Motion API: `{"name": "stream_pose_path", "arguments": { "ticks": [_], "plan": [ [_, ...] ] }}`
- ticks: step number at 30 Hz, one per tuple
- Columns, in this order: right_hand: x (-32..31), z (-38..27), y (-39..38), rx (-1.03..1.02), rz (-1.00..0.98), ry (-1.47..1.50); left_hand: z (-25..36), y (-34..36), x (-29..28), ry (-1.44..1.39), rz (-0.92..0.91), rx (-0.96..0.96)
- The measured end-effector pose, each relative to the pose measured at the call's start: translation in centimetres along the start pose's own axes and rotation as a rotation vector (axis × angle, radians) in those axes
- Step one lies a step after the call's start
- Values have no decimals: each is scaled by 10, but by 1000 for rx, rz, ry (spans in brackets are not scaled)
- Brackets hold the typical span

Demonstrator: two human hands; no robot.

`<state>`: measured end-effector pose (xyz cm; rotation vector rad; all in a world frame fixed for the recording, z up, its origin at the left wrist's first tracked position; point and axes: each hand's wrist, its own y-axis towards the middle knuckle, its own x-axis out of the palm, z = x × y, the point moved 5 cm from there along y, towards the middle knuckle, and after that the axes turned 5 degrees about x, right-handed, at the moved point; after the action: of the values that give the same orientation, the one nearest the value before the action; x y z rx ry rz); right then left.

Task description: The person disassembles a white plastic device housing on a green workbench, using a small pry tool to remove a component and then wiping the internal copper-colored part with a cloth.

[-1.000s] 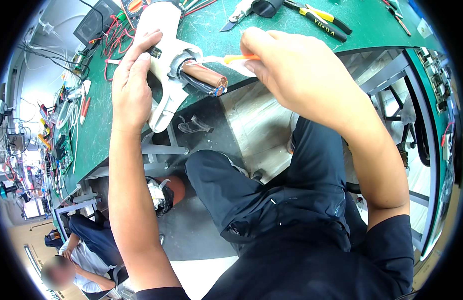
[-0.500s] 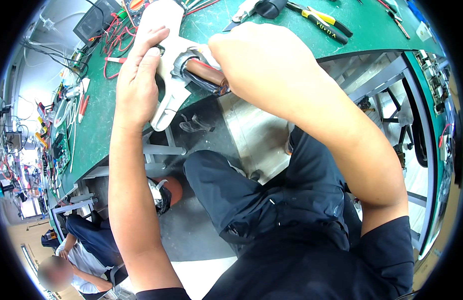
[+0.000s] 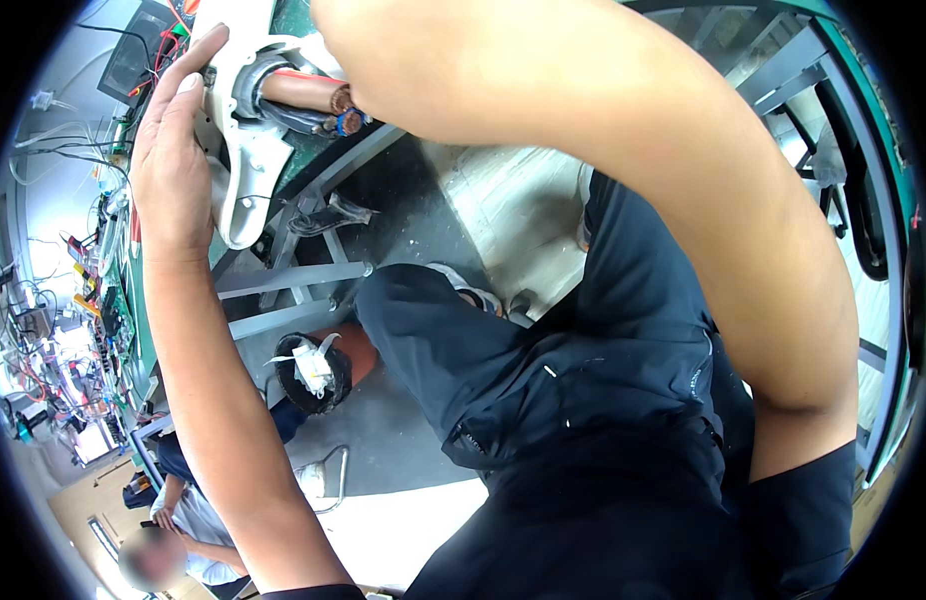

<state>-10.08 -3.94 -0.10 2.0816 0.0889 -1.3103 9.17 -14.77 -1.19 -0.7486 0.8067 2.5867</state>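
My left hand has its fingers wrapped along the left side of a white plastic housing. A thick cable end sticks out rightward from a grey ring in the housing, with brown and black sheaths, a red strip and bare copper strands at its tip. My right hand is bent over the housing beside the cable, at the top edge of the view; its fingers and anything in them are hidden.
The green bench carries a black device, red wires and, at left, cluttered cables. Below are table legs, a lined bin and my legs. A seated person is at lower left.
The view has shifted, leaving the pliers and knife out of sight. My right hand has moved left over the housing, and the orange-handled tool it held a second ago no longer shows.
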Motion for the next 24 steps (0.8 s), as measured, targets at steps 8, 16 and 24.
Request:
{"name": "stream_pose_path", "arguments": {
  "ticks": [8,16,24],
  "plan": [
    [13,-1,10,80,-146,-147,-3,-2,1,-4,24,-28],
    [8,-5,13,20,-139,-140,-3,-1,3,-116,8,-58],
    [9,-3,17,-29,-129,-100,-14,3,-5,-66,4,-116]
  ]
}}
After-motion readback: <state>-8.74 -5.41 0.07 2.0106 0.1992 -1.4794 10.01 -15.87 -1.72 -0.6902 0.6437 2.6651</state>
